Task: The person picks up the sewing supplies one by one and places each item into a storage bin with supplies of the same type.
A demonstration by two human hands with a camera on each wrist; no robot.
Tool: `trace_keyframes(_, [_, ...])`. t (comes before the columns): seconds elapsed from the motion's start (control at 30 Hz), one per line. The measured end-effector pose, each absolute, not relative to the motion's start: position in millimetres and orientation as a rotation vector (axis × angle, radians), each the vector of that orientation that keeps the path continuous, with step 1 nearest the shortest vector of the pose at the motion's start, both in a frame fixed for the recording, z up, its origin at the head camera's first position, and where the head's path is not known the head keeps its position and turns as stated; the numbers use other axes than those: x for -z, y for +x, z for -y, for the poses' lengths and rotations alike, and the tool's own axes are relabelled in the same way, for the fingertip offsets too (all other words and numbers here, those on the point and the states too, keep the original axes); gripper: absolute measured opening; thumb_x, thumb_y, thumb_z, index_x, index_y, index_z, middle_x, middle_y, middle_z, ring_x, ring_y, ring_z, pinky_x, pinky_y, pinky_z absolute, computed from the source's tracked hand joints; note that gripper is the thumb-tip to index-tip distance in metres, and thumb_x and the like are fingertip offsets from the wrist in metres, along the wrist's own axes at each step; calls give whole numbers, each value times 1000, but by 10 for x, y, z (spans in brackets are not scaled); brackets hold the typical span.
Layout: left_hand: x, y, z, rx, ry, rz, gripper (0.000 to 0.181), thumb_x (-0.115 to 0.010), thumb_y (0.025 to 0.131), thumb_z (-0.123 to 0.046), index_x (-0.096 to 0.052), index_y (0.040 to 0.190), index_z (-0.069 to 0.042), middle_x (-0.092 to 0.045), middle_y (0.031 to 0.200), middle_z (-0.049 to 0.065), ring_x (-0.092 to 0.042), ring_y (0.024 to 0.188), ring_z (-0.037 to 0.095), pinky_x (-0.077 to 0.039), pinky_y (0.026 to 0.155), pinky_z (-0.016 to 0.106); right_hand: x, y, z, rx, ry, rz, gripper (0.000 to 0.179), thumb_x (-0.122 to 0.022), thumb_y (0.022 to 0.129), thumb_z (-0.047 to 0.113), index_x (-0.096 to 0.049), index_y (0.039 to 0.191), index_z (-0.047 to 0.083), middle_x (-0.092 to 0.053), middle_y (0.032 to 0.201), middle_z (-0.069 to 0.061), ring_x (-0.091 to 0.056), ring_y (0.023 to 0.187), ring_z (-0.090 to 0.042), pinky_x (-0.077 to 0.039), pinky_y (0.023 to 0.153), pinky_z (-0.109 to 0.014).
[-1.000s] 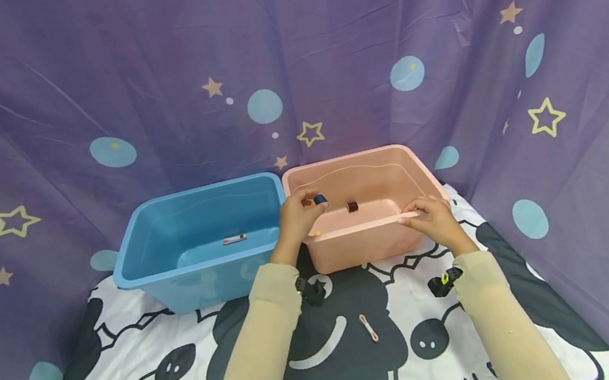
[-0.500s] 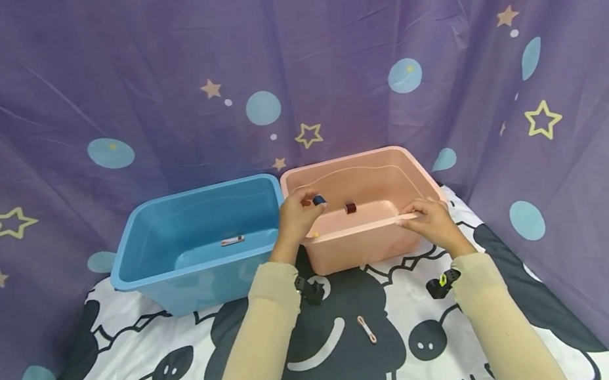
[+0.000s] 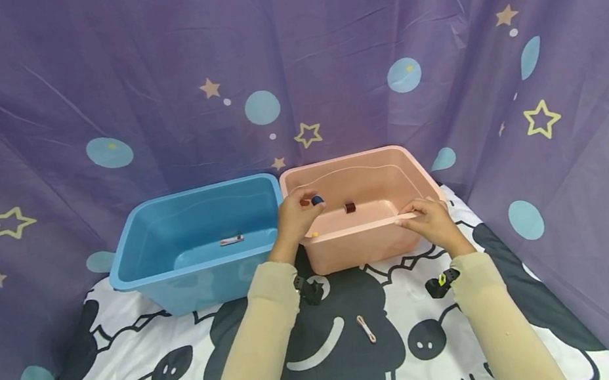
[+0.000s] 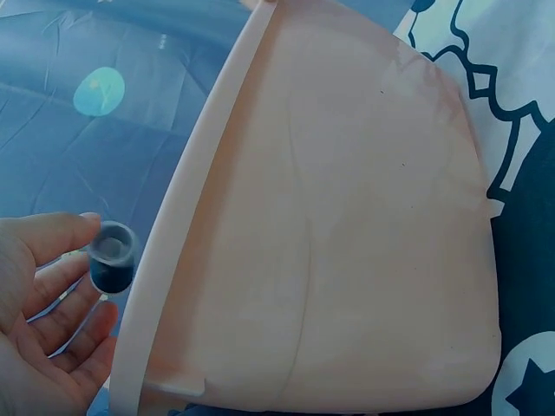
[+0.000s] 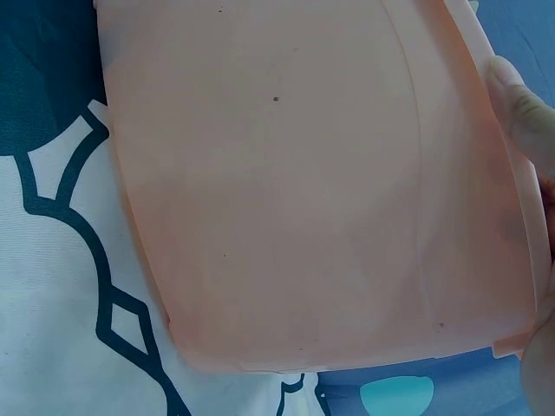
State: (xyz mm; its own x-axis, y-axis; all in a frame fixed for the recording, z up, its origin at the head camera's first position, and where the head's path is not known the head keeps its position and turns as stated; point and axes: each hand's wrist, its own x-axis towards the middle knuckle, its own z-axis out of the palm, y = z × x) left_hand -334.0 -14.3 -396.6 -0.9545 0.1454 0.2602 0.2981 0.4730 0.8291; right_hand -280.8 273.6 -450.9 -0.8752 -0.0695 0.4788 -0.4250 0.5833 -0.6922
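My left hand (image 3: pixel 294 223) is over the left side of the pink bin (image 3: pixel 364 248), pinching a small dark blue spool of thread (image 4: pixel 113 267) between thumb and fingers. In the left wrist view the spool's round end faces up, beside the bin's rim. My right hand (image 3: pixel 436 221) grips the front rim near the right corner, thumb outside in the right wrist view and the other fingers mostly hidden behind the wall. A dark brown spool (image 3: pixel 350 207) lies on the bin floor. Something small and yellow (image 3: pixel 315 234) shows just inside the front rim.
A blue bin (image 3: pixel 201 289) stands directly left of the pink one, with a small pale bundle of thread (image 3: pixel 231 240) inside. Another pale pink bundle (image 3: pixel 366 329) lies on the black-and-white cloth (image 3: pixel 142 335) between my forearms. A purple curtain (image 3: pixel 326 27) hangs close behind both bins.
The head view has shifted slightly, moving everything a little left in it. Both hands keep their places and holds.
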Motion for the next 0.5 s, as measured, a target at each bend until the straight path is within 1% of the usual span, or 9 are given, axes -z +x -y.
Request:
trace_keyframes(0.27, [3974,-3334,148,1497,-419,2544,38,-74,80,-12,-64,116,-1,-65,113,11,-58,105,30,-49,89,39,4508,-2812,-2719,-1192,410,2409,13,-80,73,10,-69,80,6,-67,79,-8,-49,81,-19,-24,86,-39])
trace_keyframes(0.37, [3972,-3326,147,1498,-419,2539,37,-74,80,-11,-65,114,-2,-65,112,11,-58,104,30,-49,89,39,4509,-2810,-2721,-1185,402,2418,13,-79,73,11,-69,81,6,-67,79,-7,-49,81,-18,-24,86,-38])
trace_keyframes(0.5, [3971,-3313,147,1500,-448,2528,36,-73,79,-10,-65,113,-1,-65,110,13,-59,103,31,-49,89,39,4507,-2801,-2736,-1191,387,2425,14,-79,74,12,-69,81,6,-67,80,-6,-48,80,-16,-27,82,-33])
